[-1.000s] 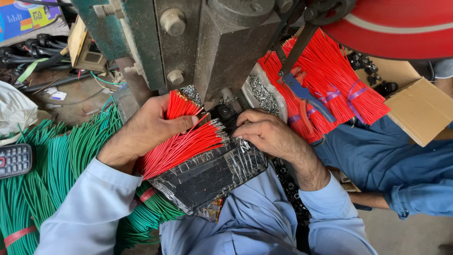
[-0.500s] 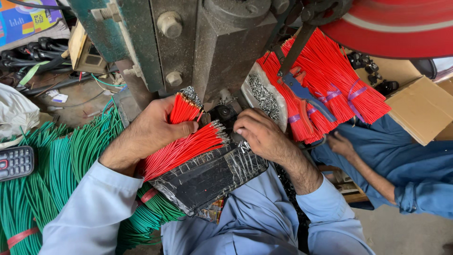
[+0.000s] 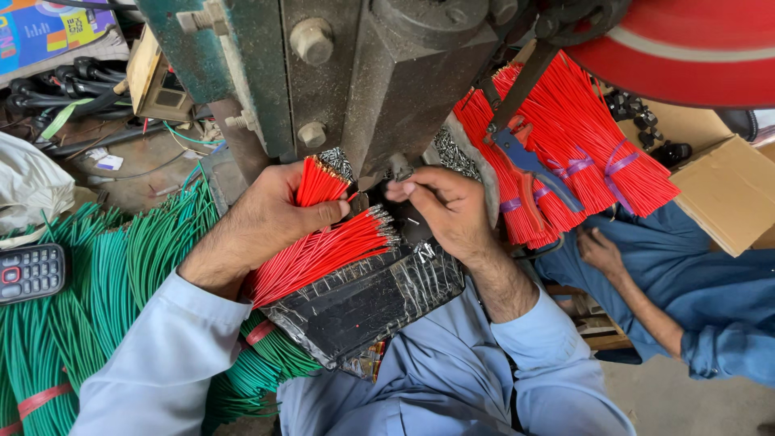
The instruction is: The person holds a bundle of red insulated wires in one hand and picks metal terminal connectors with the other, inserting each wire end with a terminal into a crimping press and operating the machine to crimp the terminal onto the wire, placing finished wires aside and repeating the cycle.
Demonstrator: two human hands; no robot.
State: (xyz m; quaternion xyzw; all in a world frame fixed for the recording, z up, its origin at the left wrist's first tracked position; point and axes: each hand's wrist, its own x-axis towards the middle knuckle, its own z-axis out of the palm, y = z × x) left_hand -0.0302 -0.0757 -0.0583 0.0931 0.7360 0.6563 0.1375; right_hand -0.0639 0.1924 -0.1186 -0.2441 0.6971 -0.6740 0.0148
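Red wire bundle: short cut lengths of red insulated wire [image 3: 323, 246] with bare metal tips, fanned out just below the press machine [image 3: 363, 73]; a smaller tuft of the same wire stands upright above the thumb.
Left hand: the left hand [image 3: 262, 222] is closed around the bundle, thumb pressed across the strands, right at the foot of the press.
Right hand: the right hand [image 3: 448, 206] sits under the press head, thumb and forefinger pinched together at the tips; what they pinch is too small to tell.
Pad: a black sheet wrapped in clear tape [image 3: 363, 303] lies under the bundle, below the press, on the person's lap.
Room: tight at the press, with both hands almost touching; the only open ground is bare floor at the lower right, far from the press.
Green wires: a thick heap of green wire lengths [image 3: 97, 299], tied with a red band, fills the space left of the press.
More red wire: tied bundles [image 3: 589, 153] with purple bands, right of the press, behind blue-handled pliers [image 3: 529, 165].
Packages: a plain brown cardboard box [image 3: 726, 194] far right of the press; a colourful printed box [image 3: 48, 28] at its upper left.
Phone: a keypad phone [image 3: 31, 273] left of the green heap.
Other person: a hand [image 3: 601, 250] and blue sleeve, lower right of the press.
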